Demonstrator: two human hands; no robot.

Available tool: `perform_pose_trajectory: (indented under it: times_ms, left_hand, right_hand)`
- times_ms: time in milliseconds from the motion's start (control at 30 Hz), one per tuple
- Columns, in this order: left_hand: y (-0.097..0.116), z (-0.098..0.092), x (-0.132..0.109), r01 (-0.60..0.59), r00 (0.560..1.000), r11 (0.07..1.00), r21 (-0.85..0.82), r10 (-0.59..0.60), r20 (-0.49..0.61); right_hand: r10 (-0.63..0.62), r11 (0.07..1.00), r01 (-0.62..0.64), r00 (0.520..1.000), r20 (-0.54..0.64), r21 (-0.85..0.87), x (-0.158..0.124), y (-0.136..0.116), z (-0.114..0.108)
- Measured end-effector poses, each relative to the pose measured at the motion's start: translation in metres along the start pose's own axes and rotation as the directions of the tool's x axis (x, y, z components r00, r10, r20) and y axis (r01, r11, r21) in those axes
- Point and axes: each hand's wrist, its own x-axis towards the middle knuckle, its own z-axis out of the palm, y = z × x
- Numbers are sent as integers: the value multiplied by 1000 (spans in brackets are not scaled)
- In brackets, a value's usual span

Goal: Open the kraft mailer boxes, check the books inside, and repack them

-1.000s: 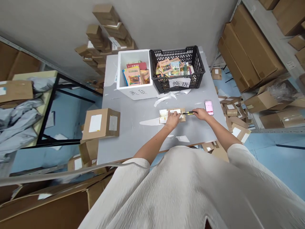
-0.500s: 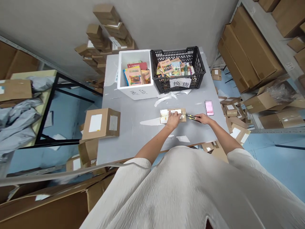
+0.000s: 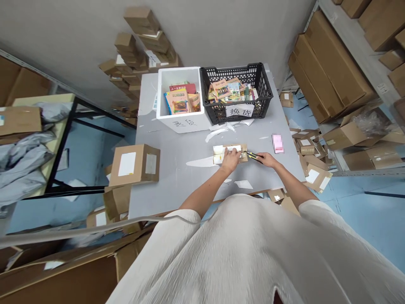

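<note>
A small flat cardboard parcel (image 3: 222,151) with white labels lies on the grey table (image 3: 177,169). My left hand (image 3: 230,159) presses flat on the parcel's near right part, fingers spread. My right hand (image 3: 268,159) is closed round a yellow and black utility knife (image 3: 252,156), whose tip touches the parcel's right end. A pink phone (image 3: 277,143) lies just right of my hands.
At the table's back stand a white foam box (image 3: 177,120) and a black plastic crate (image 3: 236,113), both holding colourful booklets. White paper scraps (image 3: 218,131) lie about. A cardboard box (image 3: 134,164) sits at the table's left edge. Cartons crowd the floor and shelves on the right.
My right hand with the knife has drawn nearer to me along the parcel's right end. My left hand has stayed on the parcel.
</note>
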Motion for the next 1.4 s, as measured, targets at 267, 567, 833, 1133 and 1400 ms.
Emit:
perform_pose_trajectory:
  times_ms: [267,567,833,1133,1400]
  left_hand:
    - [2,0,-5,-1,1000,999,-39,0,-22]
    - [-4,-6,-1,-11,998,991,-135,3,-59]
    - [-6,-15,15,99,982,965,-243,-134,-132]
    - [-10,-8,36,185,979,946,-267,-202,-39]
    - [-11,3,31,127,977,959,-253,-165,-136]
  right_hand:
    - [84,996,-83,993,80,-16,-11,10,-16]
    - [58,998,-50,981,-183,47,-3,11,-3]
    - [-33,993,7,976,-217,-119,-16,7,0]
    - [-176,865,84,974,-141,-495,-15,-3,-7]
    - [-185,852,87,972,-143,-516,-3,-1,-2]
